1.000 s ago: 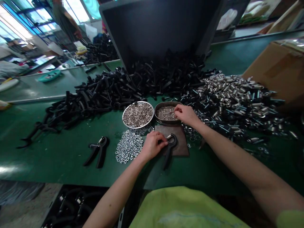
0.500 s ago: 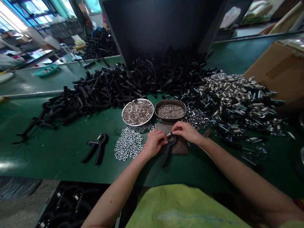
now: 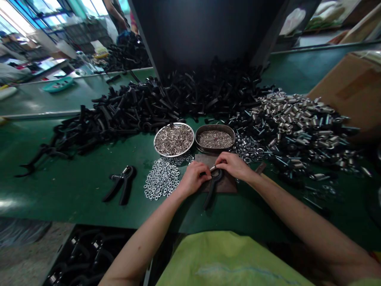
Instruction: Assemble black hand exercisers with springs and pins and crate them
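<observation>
My left hand is closed on the head of a black hand-gripper that lies on a dark brown mat. My right hand pinches a small metal part at the top of that same gripper, fingers pressed together. Just beyond my hands stand a round tray of small metal pins and an oval tin of tiny metal pieces. A heap of silver washers lies left of my left hand.
A finished black gripper lies further left on the green table. A big pile of black handles and a pile of metal springs fill the back. A cardboard box stands at right; a bin of grippers sits below the table edge.
My right hand left the oval tin and came down to the top of the gripper beside my left hand. Since half a second ago both hands have barely moved.
</observation>
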`<state>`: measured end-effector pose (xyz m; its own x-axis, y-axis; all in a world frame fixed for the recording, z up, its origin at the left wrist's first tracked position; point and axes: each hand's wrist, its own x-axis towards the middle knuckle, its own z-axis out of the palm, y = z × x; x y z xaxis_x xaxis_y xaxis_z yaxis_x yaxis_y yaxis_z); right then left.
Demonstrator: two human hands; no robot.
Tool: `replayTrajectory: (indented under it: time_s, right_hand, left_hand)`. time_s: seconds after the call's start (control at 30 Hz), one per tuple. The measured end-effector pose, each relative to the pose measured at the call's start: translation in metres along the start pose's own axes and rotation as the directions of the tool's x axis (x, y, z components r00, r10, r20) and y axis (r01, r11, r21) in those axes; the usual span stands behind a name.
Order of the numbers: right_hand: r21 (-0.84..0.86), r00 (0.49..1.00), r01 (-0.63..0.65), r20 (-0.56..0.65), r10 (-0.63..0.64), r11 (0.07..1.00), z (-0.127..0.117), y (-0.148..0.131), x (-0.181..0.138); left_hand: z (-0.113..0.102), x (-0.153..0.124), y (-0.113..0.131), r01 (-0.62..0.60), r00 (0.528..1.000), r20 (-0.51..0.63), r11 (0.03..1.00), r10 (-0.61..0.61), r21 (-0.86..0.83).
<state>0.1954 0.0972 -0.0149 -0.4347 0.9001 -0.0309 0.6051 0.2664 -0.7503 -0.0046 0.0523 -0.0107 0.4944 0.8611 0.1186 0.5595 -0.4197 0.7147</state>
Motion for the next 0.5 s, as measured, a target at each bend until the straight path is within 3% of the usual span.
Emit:
replayTrajectory:
  time_s: [0.23,0.5]
  right_hand:
    - [-0.057,0.995,-0.068,0.067,0.072,0.996,-0.0005,-0.003,0.0085]
    - [-0.089,0.998,-0.008,0.057,0.013,0.996,-0.001,-0.0042,0.0001]
  left_hand:
    - [0.0028,0.0048,-0.0035,0.076,0.997,-0.011,0.996,-0.077,-0.047]
    - [-0.0051,0.0075,-0.0083,0.187,0.974,-0.086,0.956,-0.211,-0.226]
